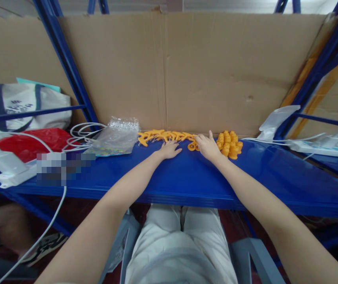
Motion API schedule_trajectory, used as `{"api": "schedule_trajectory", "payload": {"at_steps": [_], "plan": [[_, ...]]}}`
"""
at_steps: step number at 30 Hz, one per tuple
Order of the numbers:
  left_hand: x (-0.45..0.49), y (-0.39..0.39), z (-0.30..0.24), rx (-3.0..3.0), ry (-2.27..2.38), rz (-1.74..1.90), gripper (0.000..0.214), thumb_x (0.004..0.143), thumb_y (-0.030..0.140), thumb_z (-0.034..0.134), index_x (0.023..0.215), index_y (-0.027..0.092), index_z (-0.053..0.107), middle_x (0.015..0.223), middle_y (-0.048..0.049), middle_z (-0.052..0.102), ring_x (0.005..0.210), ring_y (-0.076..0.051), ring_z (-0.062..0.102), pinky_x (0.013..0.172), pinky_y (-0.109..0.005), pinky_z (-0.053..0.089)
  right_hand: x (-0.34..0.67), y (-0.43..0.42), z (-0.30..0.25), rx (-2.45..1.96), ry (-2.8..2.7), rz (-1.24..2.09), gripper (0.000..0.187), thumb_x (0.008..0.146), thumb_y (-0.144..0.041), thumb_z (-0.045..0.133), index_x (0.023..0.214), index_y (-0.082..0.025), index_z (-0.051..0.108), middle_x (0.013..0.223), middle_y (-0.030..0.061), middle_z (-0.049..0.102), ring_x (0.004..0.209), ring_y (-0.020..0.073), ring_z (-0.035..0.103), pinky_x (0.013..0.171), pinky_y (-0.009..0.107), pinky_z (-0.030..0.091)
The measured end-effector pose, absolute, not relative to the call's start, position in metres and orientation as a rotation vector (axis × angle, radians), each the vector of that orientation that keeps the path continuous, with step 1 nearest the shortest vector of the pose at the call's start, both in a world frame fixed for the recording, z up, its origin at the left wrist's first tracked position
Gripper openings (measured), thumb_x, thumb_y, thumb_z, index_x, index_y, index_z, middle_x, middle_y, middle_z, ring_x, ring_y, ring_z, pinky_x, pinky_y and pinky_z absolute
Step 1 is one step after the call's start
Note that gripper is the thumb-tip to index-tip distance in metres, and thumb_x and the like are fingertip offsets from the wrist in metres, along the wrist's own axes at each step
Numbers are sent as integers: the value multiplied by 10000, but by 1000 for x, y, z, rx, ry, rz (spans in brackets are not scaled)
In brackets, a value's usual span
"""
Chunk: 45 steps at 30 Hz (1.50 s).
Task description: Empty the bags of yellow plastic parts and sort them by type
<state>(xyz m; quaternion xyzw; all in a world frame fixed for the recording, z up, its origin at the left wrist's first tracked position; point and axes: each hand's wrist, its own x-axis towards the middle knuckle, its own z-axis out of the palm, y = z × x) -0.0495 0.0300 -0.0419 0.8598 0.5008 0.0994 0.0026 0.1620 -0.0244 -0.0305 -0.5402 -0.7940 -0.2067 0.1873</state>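
My left hand (169, 150) lies flat on the blue shelf (186, 177), fingers stretched out, just in front of a row of orange branched plastic parts (164, 136). My right hand (208, 146) rests beside it, its fingers curled over small orange ring-shaped parts (192, 146). Right of that hand stands a tight cluster of several small orange upright pieces (230, 144). Whether the right fingers grip a ring is hidden.
A clear plastic bag (116, 135) and looped white cables (81, 133) lie at left, with a red bag (28, 142), a white tote (27, 106) and a charger (4, 163). A white power strip (323, 148) sits at right. Cardboard (186, 67) backs the shelf.
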Motion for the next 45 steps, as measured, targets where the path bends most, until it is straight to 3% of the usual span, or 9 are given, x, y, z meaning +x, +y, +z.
{"api": "schedule_trajectory", "payload": {"at_steps": [7,11,16,20,28,32,35,38,45], "plan": [[-52,32,-44,2743,1596,405,456,972,480,454,1281,209,652,1455,-179,548,1394,-361,459,1127,-616,347,166,-24,-31,-1505,-2260,-370,483,920,-133,458,1387,-181,572,1435,191,581,1317,354,558,1155,738,203],[-51,31,-45,2741,1563,465,472,976,462,463,1343,213,626,1491,-171,524,1424,-358,434,1151,-621,321,169,-21,-33,-1502,-2230,-268,515,910,-149,476,1418,-195,549,1477,181,551,1364,356,517,1133,752,232],[-45,30,-47,2784,1371,463,497,1006,499,400,1439,311,556,1589,-80,448,1489,-314,359,1204,-606,240,170,-14,-39,-1521,-2178,-92,649,890,-202,536,1527,-193,412,1544,196,472,1418,379,453,1099,789,234],[-42,32,-51,2813,1301,371,528,1010,543,368,1409,279,590,1558,-91,489,1474,-297,387,1221,-607,183,173,-10,-42,-1508,-2161,-26,686,874,-219,572,1538,-222,399,1551,186,466,1429,382,439,1077,808,227],[-41,34,-53,2826,1331,444,506,1017,499,367,1337,212,634,1467,-131,576,1388,-301,497,1172,-577,324,174,-12,-42,-1578,-2206,-24,538,857,-243,647,1393,-247,603,1466,157,572,1392,396,484,1077,755,317],[-39,34,-52,2888,1302,469,464,1017,459,378,1244,187,677,1369,-127,636,1301,-268,564,1141,-492,391,172,-14,-41,-1545,-2229,-18,530,864,-239,646,1391,-276,601,1491,136,552,1408,377,469,1071,739,343],[-38,35,-52,2916,1277,537,424,999,451,419,1156,185,709,1253,-121,683,1197,-263,619,1084,-459,451,172,-14,-41,-1595,-2220,13,570,862,-226,645,1427,-234,569,1535,166,494,1447,378,416,1097,723,327],[-36,33,-51,2929,1244,602,369,980,434,465,1065,193,731,1147,-109,708,1109,-258,647,1034,-437,488,174,-12,-43,-1607,-2219,30,591,866,-229,638,1448,-199,544,1555,189,460,1463,374,390,1122,706,309],[-33,26,-46,2921,1225,632,192,918,278,540,879,168,692,993,-107,708,997,-263,652,918,-403,509,177,-8,-45,-1570,-2254,37,593,862,-245,649,1444,-234,540,1572,161,446,1465,366,391,1125,703,310]]}}
